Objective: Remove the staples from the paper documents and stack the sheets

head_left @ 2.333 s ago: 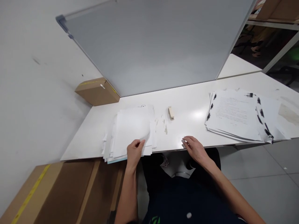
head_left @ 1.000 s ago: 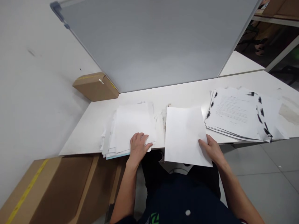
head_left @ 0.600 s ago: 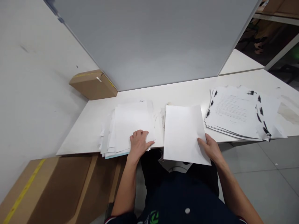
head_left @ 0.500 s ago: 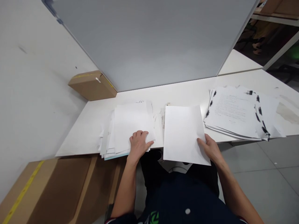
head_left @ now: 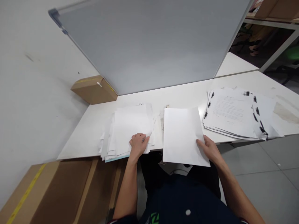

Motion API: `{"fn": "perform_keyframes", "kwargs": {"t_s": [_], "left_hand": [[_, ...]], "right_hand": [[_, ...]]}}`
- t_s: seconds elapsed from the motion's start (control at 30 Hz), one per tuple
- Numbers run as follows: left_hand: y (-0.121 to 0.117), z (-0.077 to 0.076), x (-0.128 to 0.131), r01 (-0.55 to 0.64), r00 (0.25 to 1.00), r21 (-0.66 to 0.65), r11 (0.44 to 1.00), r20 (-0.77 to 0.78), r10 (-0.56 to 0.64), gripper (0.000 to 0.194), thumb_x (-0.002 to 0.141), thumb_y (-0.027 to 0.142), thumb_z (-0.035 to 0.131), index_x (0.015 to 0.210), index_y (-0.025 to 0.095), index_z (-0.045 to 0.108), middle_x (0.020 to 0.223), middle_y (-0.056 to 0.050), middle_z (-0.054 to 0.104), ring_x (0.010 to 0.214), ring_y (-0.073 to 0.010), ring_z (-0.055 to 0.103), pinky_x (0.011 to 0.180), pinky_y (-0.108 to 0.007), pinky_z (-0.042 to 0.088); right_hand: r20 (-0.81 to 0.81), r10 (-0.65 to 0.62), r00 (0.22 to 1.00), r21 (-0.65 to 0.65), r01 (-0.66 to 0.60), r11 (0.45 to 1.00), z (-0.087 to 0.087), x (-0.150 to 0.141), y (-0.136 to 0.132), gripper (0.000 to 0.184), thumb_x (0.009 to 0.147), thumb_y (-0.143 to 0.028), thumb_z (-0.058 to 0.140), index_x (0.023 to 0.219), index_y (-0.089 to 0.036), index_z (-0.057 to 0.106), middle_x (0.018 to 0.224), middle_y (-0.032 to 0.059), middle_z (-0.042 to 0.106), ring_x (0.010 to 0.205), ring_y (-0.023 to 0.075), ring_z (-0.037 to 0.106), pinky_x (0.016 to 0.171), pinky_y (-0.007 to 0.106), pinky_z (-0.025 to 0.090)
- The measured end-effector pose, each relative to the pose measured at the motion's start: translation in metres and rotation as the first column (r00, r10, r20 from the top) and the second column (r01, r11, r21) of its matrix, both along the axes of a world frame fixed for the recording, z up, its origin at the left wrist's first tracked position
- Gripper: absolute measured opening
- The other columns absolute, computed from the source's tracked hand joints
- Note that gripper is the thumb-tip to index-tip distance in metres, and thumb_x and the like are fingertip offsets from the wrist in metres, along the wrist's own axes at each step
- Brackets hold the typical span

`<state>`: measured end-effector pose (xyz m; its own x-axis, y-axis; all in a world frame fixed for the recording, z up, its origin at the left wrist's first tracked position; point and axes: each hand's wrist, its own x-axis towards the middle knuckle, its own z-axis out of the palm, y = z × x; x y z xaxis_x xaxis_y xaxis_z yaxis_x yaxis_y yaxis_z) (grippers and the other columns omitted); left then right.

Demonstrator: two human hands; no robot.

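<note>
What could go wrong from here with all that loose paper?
The plain white rectangular paper could sag or slip: the right hand grips only its right side, and its near end juts past the edge of the smooth white tabletop. The uneven stack of loose white sheets under the left hand might also shift or spill, since its near edge appears to overhang too.

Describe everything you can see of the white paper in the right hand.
The white paper is a plain rectangle with no visible print, mostly flat, slightly bent near the thumb. The right hand has its grip on the right edge, thumb on top. Its near end juts past the front edge of the table. Whether it is one sheet or several, I cannot tell.
</note>
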<state>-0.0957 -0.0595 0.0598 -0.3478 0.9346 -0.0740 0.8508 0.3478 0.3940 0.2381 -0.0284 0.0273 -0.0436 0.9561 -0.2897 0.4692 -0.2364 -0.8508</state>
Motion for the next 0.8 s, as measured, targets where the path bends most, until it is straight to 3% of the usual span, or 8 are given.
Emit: {"fn": "perform_keyframes", "kwargs": {"t_s": [0.13, 0.3, 0.37, 0.5, 0.63, 0.8], "left_hand": [[-0.001, 0.007, -0.003, -0.103, 0.983, 0.167, 0.981, 0.168, 0.075, 0.031, 0.082, 0.039, 0.044, 0.061, 0.019, 0.055, 0.07, -0.003, 0.059, 0.078, -0.0189, 0.053, 0.072, -0.031, 0.04], [-0.011, 0.023, 0.021, -0.164, 0.943, 0.441, 0.882, 0.332, 0.009, 0.023, 0.08, 0.039, 0.052, 0.068, 0.019, 0.056, 0.077, -0.002, 0.06, 0.08, -0.016, 0.055, 0.073, -0.028, 0.044], [-0.014, 0.026, 0.044, -0.095, 0.947, 0.537, 0.839, 0.309, -0.091, 0.018, 0.079, 0.034, 0.056, 0.069, 0.019, 0.057, 0.081, -0.003, 0.06, 0.083, -0.0161, 0.056, 0.077, -0.029, 0.045], [-0.02, 0.022, 0.097, 0.207, 0.896, 0.654, 0.728, 0.171, -0.409, 0.008, 0.08, 0.02, 0.057, 0.072, 0.019, 0.058, 0.079, -0.004, 0.061, 0.093, -0.0177, 0.056, 0.084, -0.034, 0.046], [-0.024, 0.008, 0.135, 0.425, 0.774, 0.633, 0.647, 0.116, -0.622, 0.008, 0.081, 0.014, 0.054, 0.079, 0.019, 0.059, 0.079, -0.004, 0.062, 0.097, -0.019, 0.057, 0.09, -0.039, 0.045], [-0.03, -0.011, 0.158, 0.619, 0.641, 0.523, 0.586, 0.094, -0.762, 0.011, 0.083, 0.015, 0.051, 0.082, 0.02, 0.061, 0.082, -0.004, 0.066, 0.099, -0.0197, 0.059, 0.095, -0.043, 0.04]], "right_hand": [[-0.036, -0.021, 0.999, 0.002, 0.021, 1.0, 0.002, 0.0, -0.001, 0.039, 0.077, -0.041, 0.05, 0.107, -0.018, 0.059, 0.095, 0.0067, 0.068, 0.084, 0.0257, 0.063, 0.07, 0.033, 0.048], [-0.13, -0.039, 0.991, -0.033, 0.035, 0.999, 0.005, 0.0, -0.003, 0.035, 0.077, -0.041, 0.051, 0.103, -0.018, 0.059, 0.095, 0.0064, 0.068, 0.081, 0.0248, 0.063, 0.066, 0.032, 0.049], [-0.182, -0.04, 0.982, -0.039, 0.033, 0.999, 0.004, 0.0, -0.004, 0.037, 0.077, -0.042, 0.05, 0.104, -0.018, 0.058, 0.093, 0.006, 0.069, 0.079, 0.0243, 0.064, 0.064, 0.032, 0.049], [-0.263, -0.037, 0.964, -0.042, 0.027, 0.999, 0.004, -0.002, -0.006, 0.039, 0.079, -0.042, 0.048, 0.108, -0.018, 0.058, 0.086, 0.0042, 0.069, 0.079, 0.0239, 0.063, 0.066, 0.032, 0.049], [-0.28, -0.054, 0.959, -0.037, 0.046, 0.998, 0.009, -0.003, -0.008, 0.035, 0.08, -0.044, 0.048, 0.1, -0.017, 0.06, 0.082, 0.0032, 0.067, 0.078, 0.0221, 0.061, 0.066, 0.029, 0.047], [-0.309, -0.102, 0.946, -0.021, 0.1, 0.995, 0.014, -0.005, -0.01, 0.038, 0.081, -0.053, 0.046, 0.076, -0.017, 0.057, 0.071, 0.0014, 0.061, 0.07, 0.0183, 0.055, 0.061, 0.026, 0.044]]}}
